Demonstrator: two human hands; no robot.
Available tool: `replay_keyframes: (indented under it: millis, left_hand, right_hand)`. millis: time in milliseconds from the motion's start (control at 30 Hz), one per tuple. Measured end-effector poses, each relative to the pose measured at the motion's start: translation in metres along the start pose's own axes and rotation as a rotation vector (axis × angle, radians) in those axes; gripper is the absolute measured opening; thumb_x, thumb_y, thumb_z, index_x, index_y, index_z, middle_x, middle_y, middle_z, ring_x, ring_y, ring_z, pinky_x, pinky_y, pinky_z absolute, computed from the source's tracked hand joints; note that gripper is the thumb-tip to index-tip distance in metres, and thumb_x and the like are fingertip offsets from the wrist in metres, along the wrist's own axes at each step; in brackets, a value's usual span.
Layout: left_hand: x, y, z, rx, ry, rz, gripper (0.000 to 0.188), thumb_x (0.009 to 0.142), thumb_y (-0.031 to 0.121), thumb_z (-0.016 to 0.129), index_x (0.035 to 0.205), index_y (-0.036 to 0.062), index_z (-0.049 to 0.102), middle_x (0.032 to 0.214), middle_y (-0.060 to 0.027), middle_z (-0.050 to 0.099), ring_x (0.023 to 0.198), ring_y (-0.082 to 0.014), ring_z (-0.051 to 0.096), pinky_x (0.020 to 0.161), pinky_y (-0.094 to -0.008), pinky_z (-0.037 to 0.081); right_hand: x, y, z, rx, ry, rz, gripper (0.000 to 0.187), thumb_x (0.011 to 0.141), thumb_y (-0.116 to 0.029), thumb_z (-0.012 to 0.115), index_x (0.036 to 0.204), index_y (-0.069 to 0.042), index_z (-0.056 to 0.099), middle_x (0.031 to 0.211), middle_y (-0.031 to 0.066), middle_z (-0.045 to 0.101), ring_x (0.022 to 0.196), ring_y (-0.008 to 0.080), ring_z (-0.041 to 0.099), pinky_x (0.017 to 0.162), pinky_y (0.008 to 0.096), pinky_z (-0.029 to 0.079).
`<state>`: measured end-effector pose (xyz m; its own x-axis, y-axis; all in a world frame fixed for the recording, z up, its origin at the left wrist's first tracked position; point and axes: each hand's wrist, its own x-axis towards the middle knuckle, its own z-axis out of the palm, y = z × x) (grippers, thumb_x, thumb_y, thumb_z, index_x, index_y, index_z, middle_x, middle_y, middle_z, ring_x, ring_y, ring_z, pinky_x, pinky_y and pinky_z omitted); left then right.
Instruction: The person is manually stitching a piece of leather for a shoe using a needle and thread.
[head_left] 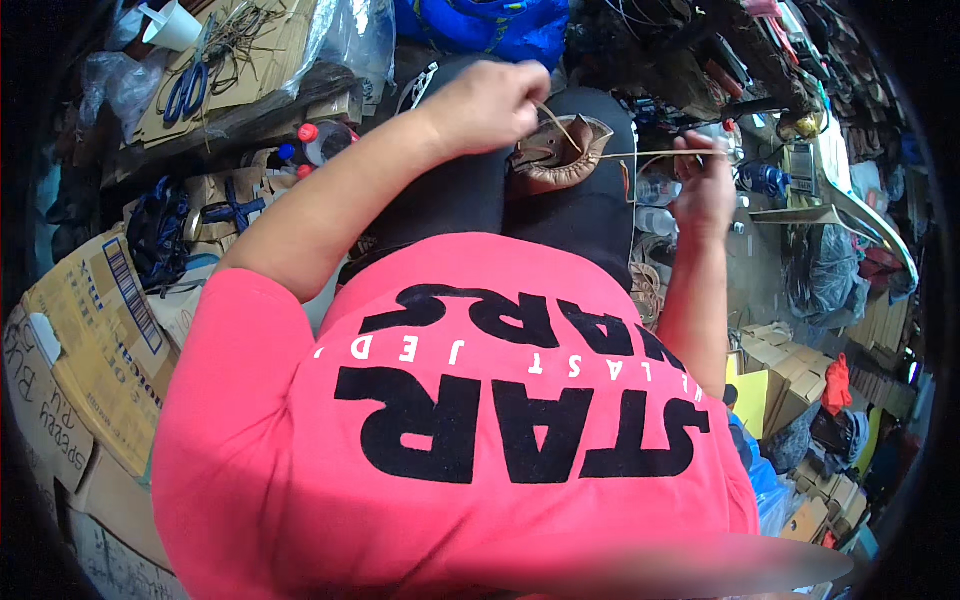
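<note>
A brown leather shoe (555, 170), its opening edged with stitching or lacing, rests on my dark-trousered thighs. From it a tan lace (640, 155) stretches taut toward the right, where my right hand (703, 185) grips it with bent fingers. Another length of tan lace rises out of the shoe's opening to my left hand (488, 108), which is closed on it just above and left of the shoe. Both hands are raised off the leather, one on each side. The inside of the shoe is only partly visible.
On the left, blue-handled scissors (187, 92) and a white cup (172, 26) lie on cardboard. Bottles with red caps (325, 142) stand near my left forearm. Clear plastic bottles (657, 205) are beside my right hand. Large cardboard boxes (100, 330) fill the lower left.
</note>
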<state>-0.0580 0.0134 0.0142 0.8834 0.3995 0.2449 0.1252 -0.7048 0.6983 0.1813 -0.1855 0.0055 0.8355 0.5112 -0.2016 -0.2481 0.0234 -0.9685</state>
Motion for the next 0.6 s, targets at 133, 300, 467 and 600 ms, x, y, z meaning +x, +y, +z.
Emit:
replay_keyframes:
  millis: [133,300,467,600]
  left_hand:
    - [0.003,-0.008,-0.015,-0.408,0.214,-0.204,0.021,0.097,0.022,0.052,0.099,0.0044,0.064,0.089,-0.0132,0.068,0.084,-0.0253,0.066,0.081,-0.0342,0.051]
    - [0.013,0.014,0.005,-1.685,-0.021,-0.281,0.045,0.104,0.039,0.037,0.097,0.0035,0.063,0.093,-0.0139,0.068,0.099,-0.0305,0.065,0.095,-0.0404,0.047]
    - [0.017,0.006,0.006,-1.662,-0.088,-0.536,0.049,0.102,0.040,0.044,0.061,0.0143,0.037,0.053,0.0009,0.030,0.051,-0.0152,0.032,0.072,-0.0362,0.045]
    - [0.021,-0.010,0.012,-1.696,-0.084,-0.615,0.049,0.101,0.038,0.045,0.059,0.0159,0.034,0.051,0.0022,0.029,0.050,-0.0132,0.030,0.071,-0.0358,0.044]
  right_hand:
    - [0.000,-0.025,-0.014,0.706,-0.326,0.206,0.044,0.103,-0.043,0.036,0.124,-0.012,0.060,0.079,0.0044,0.059,0.078,0.0158,0.059,0.093,0.0486,0.043]
    - [-0.032,-0.032,-0.002,-0.187,-0.693,0.051,0.041,0.102,-0.037,0.042,0.116,-0.008,0.066,0.060,-0.0012,0.051,0.058,0.0147,0.051,0.082,0.0337,0.046]
    - [-0.068,-0.024,0.000,-1.473,-0.713,-0.539,0.030,0.094,-0.028,0.057,0.073,-0.006,0.059,0.066,0.0137,0.061,0.066,0.0348,0.059,0.071,0.0433,0.040]
    - [-0.077,-0.013,-0.015,-1.265,-0.678,-0.481,0.026,0.095,-0.027,0.057,0.080,-0.005,0.063,0.064,0.0066,0.059,0.061,0.0234,0.056,0.071,0.0346,0.041]
